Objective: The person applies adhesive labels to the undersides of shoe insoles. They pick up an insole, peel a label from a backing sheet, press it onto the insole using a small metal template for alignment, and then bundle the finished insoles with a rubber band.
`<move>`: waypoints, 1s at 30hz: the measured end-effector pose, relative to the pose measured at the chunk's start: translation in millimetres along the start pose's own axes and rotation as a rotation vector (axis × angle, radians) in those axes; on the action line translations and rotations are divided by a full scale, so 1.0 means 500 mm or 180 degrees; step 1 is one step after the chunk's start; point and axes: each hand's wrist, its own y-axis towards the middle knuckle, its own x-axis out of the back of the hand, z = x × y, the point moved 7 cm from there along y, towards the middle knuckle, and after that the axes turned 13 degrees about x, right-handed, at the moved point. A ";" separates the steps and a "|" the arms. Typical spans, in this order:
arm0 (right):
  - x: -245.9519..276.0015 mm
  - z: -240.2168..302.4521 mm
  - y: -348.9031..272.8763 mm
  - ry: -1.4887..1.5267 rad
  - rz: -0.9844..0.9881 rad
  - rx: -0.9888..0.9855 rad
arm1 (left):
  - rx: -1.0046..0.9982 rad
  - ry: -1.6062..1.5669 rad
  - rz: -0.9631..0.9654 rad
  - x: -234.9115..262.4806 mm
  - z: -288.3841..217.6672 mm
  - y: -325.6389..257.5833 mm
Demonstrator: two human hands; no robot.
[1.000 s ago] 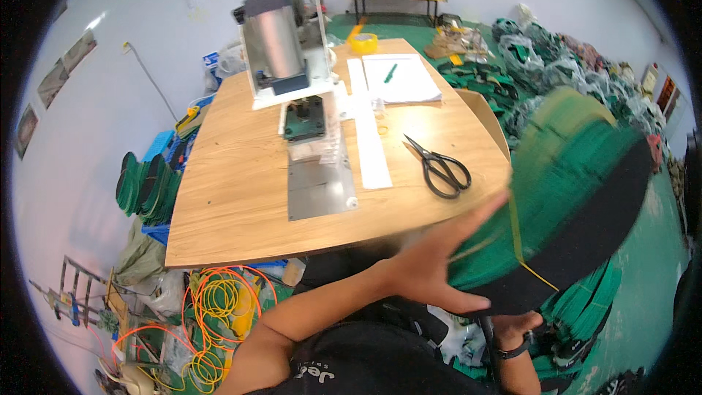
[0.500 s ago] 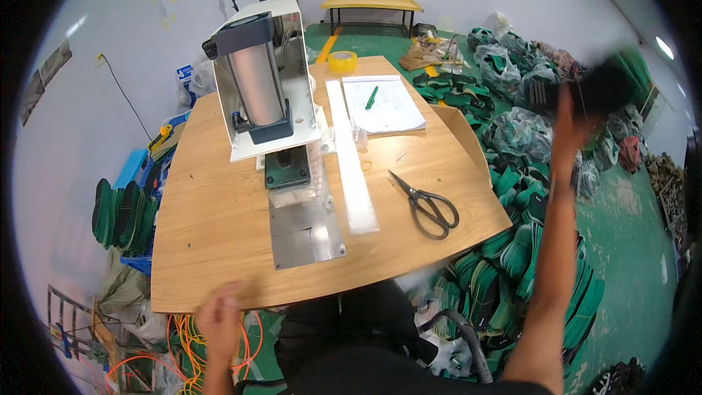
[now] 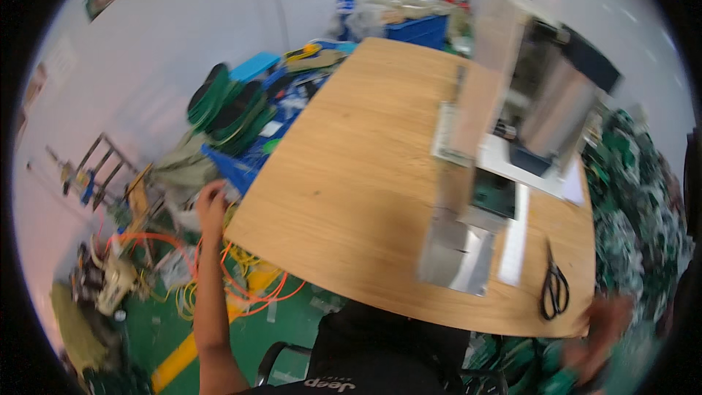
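Observation:
My left hand [image 3: 212,205] is off the left edge of the wooden table [image 3: 351,153], just below a stack of green-and-black insoles [image 3: 230,113] on a blue bin. Its fingers are loosely bent and slightly apart, with nothing seen in them. My right hand [image 3: 601,329] is smeared by motion at the table's near right corner, above green insoles; whether it holds anything is unclear. Close to it lie black-handled scissors [image 3: 554,289]. A press with a metal cylinder [image 3: 552,102] stands on the table's right side, with a flat metal plate [image 3: 450,252] in front.
A white strip [image 3: 514,241] lies between plate and scissors. Orange and yellow hoses [image 3: 248,289] tangle on the green floor at left. A blue crate [image 3: 417,31] stands behind the table. Bagged green pieces [image 3: 632,190] are heaped at right.
The view has swung left. My right hand has come down from the bagged heap, where it held a blurred dark thing, to the table corner. My left hand has moved toward the insole stack.

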 end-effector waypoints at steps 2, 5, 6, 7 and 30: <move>-0.142 0.092 -0.190 0.1114 0.0971 -0.0603 | -0.0276 -0.0404 -0.0269 0.005 -0.002 0.083; -0.278 0.240 -0.209 0.2289 0.2001 -0.0349 | -0.0198 -0.0239 -0.0667 0.008 0.101 0.190; -0.305 0.254 -0.201 0.2136 0.1902 -0.0119 | -0.0372 0.0063 -0.0842 0.019 0.130 0.228; -0.328 0.259 -0.196 0.1930 0.1788 0.0085 | -0.0252 0.0253 -0.0802 -0.008 0.144 0.257; -0.434 0.252 -0.148 0.1811 0.1812 -0.0224 | -0.0413 0.2372 -0.0762 -0.127 0.000 0.439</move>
